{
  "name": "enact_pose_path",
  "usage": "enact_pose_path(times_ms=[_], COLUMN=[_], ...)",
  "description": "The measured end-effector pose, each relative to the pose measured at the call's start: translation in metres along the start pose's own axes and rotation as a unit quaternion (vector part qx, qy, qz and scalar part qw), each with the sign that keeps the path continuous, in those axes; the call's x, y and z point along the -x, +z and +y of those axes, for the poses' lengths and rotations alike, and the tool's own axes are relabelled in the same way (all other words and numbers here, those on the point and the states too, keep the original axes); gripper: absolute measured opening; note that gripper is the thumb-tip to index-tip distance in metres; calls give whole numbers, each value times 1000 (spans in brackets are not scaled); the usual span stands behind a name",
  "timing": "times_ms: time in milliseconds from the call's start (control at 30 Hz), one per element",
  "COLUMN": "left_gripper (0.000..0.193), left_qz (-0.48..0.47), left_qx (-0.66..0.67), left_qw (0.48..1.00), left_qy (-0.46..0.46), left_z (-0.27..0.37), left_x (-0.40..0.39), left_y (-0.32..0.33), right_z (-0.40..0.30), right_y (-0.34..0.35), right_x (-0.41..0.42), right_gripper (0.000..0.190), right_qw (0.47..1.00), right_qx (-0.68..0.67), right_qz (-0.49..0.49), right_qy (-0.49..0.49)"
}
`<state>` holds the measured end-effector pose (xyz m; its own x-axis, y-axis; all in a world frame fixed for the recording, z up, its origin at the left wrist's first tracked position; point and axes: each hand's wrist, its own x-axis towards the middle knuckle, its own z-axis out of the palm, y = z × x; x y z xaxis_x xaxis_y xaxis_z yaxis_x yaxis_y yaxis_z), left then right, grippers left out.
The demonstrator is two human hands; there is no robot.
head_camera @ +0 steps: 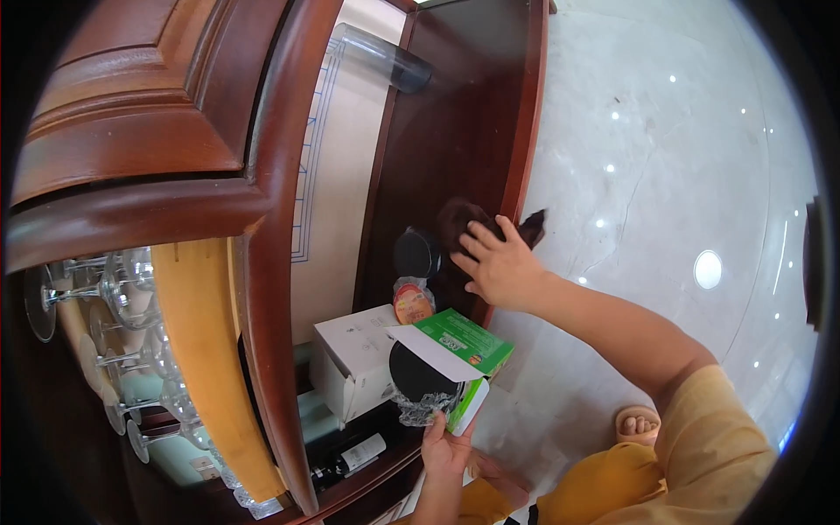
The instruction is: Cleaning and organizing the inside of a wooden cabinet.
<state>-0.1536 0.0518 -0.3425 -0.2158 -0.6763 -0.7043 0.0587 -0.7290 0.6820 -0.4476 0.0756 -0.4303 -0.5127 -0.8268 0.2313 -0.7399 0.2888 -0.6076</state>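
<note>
My left hand grips the lower end of an open green and white cardboard box. A round black object and crumpled clear plastic wrap show at its open end. My right hand presses, fingers spread, on a dark brown cloth on the dark wooden cabinet surface; one corner of the cloth hangs past the edge. Close to that hand stand a black round container and a plastic-wrapped item with an orange-red label.
A white carton stands beside the green box. A clear cylinder with a dark base sits at the far end. Stemmed glasses hang at left behind a wooden frame. Below lies a dark bottle. Pale glossy floor extends right.
</note>
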Motion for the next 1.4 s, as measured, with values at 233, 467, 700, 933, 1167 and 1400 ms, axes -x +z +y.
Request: enact_pose_path(times_ms=[233,467,700,933,1167,1400], left_gripper=[29,26,27,22,28,26], left_qz=[45,31,40,37,65,45], left_qx=[8,19,14,25,31,27], left_qw=[999,999,999,999,997,999], left_qy=[0,-5,2,-12,-13,-12], left_z=[6,-1,4,4,8,11], left_x=[2,1,3,7,12,11], left_y=[-4,-8,-3,6,11,17], right_z=[113,143,30,194,104,143], right_y=[-20,-43,16,-68,-16,-58], right_x=[-74,-87,-7,-110,-55,-67], right_gripper=[37,34,27,33,34,30], right_qw=[977,973,974,947,977,971], right_qx=[198,217,67,279,158,203], right_qz=[63,77,27,150,130,108], right_qy=[-53,16,-215,55,-59,-64])
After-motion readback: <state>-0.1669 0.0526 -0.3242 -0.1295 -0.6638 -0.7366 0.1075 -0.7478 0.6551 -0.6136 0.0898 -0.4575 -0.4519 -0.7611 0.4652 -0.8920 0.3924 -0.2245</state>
